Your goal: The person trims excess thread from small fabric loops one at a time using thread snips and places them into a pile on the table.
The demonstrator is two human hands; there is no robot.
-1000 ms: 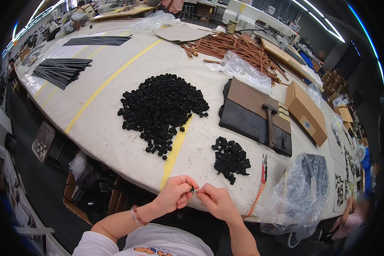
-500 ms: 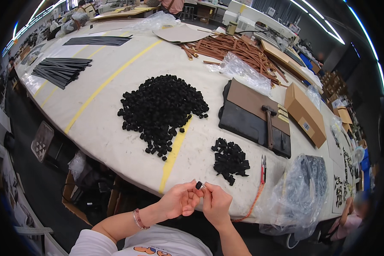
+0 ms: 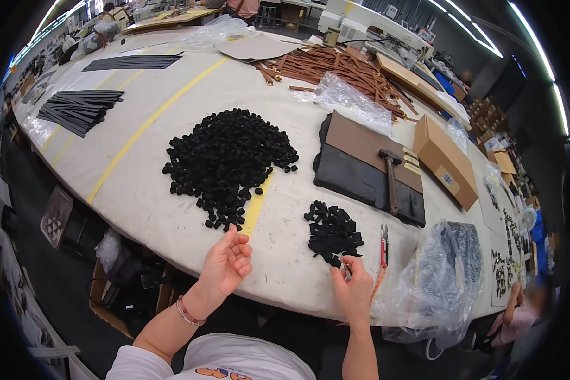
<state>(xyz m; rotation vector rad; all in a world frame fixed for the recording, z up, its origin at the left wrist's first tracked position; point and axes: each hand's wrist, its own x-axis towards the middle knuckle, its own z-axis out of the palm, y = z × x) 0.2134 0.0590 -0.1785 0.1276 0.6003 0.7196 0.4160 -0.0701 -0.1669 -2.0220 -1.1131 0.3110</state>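
Observation:
At the near edge of a large heap of small black rolled pieces [image 3: 231, 152], my left hand [image 3: 227, 263] has its thumb and index tips closed at one black piece. The other fingers curl loosely and the palm faces right. My right hand [image 3: 353, 282] is at the near side of a smaller heap of flatter black pieces [image 3: 332, 231]. Its fingers are closed round a slim, shiny metal tool [image 3: 346, 271], mostly hidden by the hand. A black bit lies close by its fingertips; whether they touch cannot be made out.
Right of the small heap lie red-handled snips [image 3: 384, 247] on an orange cord. Beyond are a hammer [image 3: 391, 183] on a dark padded board [image 3: 361, 180], a cardboard box [image 3: 446, 161] and clear plastic wrap [image 3: 437, 278]. Brown straps [image 3: 342, 69] and dark strips [image 3: 82, 111] lie farther off.
My hands have parted from holding a black piece together. The left went left and forward to the large heap; the right moved right to the small heap. The view shifted slightly.

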